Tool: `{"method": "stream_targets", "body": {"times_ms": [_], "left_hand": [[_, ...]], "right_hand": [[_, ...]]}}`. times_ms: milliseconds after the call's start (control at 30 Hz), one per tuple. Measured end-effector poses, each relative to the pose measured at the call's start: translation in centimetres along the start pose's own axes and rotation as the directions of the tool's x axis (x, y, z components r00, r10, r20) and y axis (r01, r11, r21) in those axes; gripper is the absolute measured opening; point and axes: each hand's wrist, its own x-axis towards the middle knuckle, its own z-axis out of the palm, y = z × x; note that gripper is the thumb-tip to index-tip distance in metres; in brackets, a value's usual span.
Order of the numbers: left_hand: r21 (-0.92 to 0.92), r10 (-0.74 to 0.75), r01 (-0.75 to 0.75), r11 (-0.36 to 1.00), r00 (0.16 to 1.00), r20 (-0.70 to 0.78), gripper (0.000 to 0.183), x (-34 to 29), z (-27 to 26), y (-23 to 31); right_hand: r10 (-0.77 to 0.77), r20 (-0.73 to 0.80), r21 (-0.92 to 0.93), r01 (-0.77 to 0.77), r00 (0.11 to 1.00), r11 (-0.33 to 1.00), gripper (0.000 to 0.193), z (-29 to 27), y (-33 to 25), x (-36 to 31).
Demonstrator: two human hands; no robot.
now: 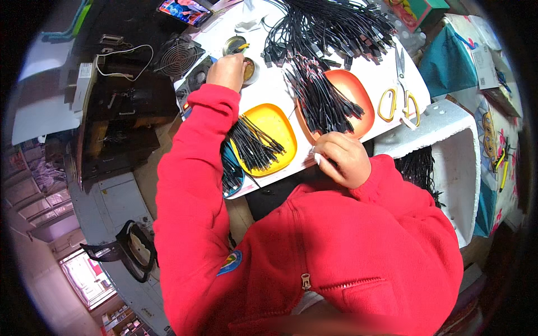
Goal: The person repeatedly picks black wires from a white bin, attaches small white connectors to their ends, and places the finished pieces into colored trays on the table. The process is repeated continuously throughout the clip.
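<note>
My left hand reaches to the far left of the white table, its fingers curled together at the rim of a small round tin. What those fingers hold, if anything, is hidden. Behind it stands a second round tin with something yellow on its edge. My right hand is at the table's near edge, fingers bent in a pinch, with something white at the fingertips. Just beyond it is an orange tray with a bundle of black cables lying across it. A yellow tray between my arms holds more black cables.
A large heap of black cables covers the table's far side. Yellow-handled scissors lie at the right. A white foam box with dark cables stands beside the table. A blue tray sits by my left sleeve; a round fan grille is at far left.
</note>
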Motion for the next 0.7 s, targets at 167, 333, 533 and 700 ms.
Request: {"method": "stream_targets", "body": {"times_ms": [167, 333, 533, 700], "left_hand": [[-0.159, -0.018, 0.004, 0.987, 0.996, -0.088, 0.016, -1.8, -2.0, -1.3], [-0.274, -0.081, 0.028, 0.961, 0.979, -0.185, 0.013, -5.1, -4.6, -3.0], [-0.263, -0.167, 0.117, 0.958, 0.970, -0.177, 0.010, -7.6, -6.2, -8.2], [-0.119, -0.032, 0.011, 0.993, 0.983, -0.179, 0.009, -7.2, -4.5, -11.0]], "right_hand": [[0.059, 0.034, 0.047, -0.061, 0.998, 0.997, 0.008, -0.2, -1.0, -0.4], [0.068, 0.070, 0.042, -0.071, 0.995, 0.997, 0.008, 0.0, -2.0, -0.6], [0.040, 0.095, 0.039, -0.044, 0.995, 0.998, 0.010, 0.7, -2.5, -0.9], [0.061, 0.150, 0.011, -0.063, 0.987, 0.998, 0.011, 1.0, -2.5, -0.9]]}}
